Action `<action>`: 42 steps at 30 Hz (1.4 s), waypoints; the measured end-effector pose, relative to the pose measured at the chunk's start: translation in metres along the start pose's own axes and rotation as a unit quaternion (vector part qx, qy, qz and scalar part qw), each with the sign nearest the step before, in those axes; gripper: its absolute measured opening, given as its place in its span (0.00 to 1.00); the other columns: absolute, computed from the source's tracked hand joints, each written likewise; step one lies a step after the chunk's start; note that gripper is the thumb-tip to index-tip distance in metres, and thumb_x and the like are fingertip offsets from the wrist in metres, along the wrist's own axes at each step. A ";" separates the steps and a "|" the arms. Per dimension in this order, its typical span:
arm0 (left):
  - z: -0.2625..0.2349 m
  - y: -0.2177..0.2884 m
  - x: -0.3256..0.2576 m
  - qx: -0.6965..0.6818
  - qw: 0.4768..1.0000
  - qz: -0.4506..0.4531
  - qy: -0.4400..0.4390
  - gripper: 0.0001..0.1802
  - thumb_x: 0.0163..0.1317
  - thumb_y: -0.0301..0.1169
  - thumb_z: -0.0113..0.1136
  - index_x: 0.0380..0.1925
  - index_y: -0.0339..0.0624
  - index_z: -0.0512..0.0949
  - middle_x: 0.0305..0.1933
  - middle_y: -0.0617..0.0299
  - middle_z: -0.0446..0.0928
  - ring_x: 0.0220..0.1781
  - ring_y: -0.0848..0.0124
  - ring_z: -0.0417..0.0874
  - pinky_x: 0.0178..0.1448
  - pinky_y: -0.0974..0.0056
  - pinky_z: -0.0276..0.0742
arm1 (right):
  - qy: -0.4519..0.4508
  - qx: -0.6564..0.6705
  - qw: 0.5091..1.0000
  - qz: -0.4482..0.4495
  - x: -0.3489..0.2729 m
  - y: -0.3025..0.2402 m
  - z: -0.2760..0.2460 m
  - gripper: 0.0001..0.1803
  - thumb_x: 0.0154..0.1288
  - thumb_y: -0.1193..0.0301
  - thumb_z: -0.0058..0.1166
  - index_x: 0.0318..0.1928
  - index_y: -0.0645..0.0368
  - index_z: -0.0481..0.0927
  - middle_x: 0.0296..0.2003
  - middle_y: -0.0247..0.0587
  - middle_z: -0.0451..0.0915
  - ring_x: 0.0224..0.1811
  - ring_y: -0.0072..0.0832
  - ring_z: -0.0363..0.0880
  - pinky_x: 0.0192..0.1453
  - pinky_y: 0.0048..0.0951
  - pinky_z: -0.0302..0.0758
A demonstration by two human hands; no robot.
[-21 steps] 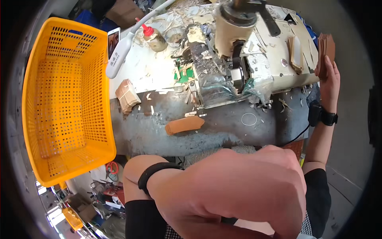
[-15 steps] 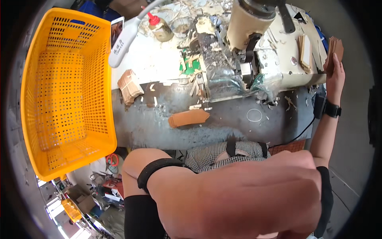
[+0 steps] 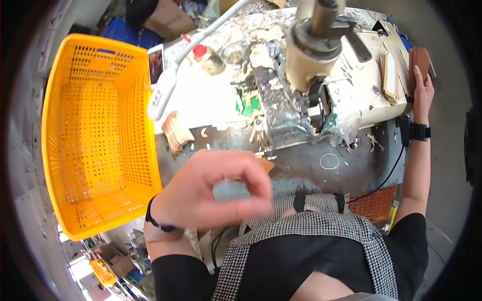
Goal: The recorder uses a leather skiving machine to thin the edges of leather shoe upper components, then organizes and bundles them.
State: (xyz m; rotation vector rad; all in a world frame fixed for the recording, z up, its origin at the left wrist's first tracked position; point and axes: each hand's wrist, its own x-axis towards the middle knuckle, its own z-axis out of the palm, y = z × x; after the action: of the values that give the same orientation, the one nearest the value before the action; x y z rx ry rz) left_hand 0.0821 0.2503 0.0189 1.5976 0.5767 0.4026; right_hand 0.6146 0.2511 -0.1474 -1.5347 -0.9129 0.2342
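My left hand (image 3: 216, 188) hovers over the near edge of the bench, slightly blurred. Its thumb and forefinger curl round into a ring with their tips together, and nothing shows between them. Behind it, a brown leather-like piece (image 3: 266, 164) lies on the bench, mostly hidden by the hand. At the far right, my right hand (image 3: 424, 95) grips brown strips (image 3: 418, 60) beside the machine's pale bed. Its fingers lie along the strips. Close by on the bed lies a bundle of light-edged strips (image 3: 389, 78).
A yellow plastic basket (image 3: 155, 170) stands at the left. A stack of tan pieces (image 3: 176, 133) lies near it. The machine's head (image 3: 314, 55) rises at the back centre. A red-capped bottle (image 3: 208, 60), a white lamp (image 3: 163, 93) and scattered scraps surround it.
My left arm, large across the lower view before, has swung left, and its hand now covers most of the brown piece. My right hand still grips the strips. The view has shifted slightly.
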 end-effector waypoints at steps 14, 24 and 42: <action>-0.060 -0.179 0.110 -0.037 0.957 -0.283 -0.051 0.06 0.61 0.24 0.60 0.39 0.41 0.82 0.30 0.73 0.78 0.33 0.84 0.74 0.38 0.74 0.70 | 0.017 -0.084 0.995 -0.043 -0.015 0.006 0.013 0.22 0.67 0.58 0.58 0.52 0.63 0.78 0.42 0.31 0.82 0.42 0.14 0.75 0.48 0.18 0.71; -0.091 -0.160 0.110 0.258 0.950 -0.174 -0.031 0.10 0.62 0.26 0.59 0.44 0.41 0.80 0.35 0.68 0.79 0.36 0.78 0.77 0.41 0.71 0.73 | 0.014 -0.067 0.998 -0.006 -0.027 -0.032 0.032 0.15 0.68 0.70 0.55 0.50 0.65 0.76 0.40 0.30 0.79 0.41 0.15 0.72 0.47 0.19 0.71; -0.116 -0.157 0.116 0.247 0.957 -0.150 -0.017 0.13 0.62 0.26 0.59 0.47 0.40 0.77 0.39 0.65 0.77 0.39 0.75 0.77 0.44 0.69 0.73 | 0.042 -0.130 0.990 -0.034 -0.034 -0.031 0.036 0.15 0.68 0.67 0.56 0.50 0.63 0.77 0.38 0.28 0.78 0.39 0.13 0.71 0.45 0.18 0.70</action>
State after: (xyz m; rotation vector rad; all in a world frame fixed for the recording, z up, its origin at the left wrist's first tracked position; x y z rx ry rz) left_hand 0.0890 0.4192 -0.1328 1.9450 0.9310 -0.0044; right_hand 0.5571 0.2527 -0.1384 -1.7350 -0.9541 0.0008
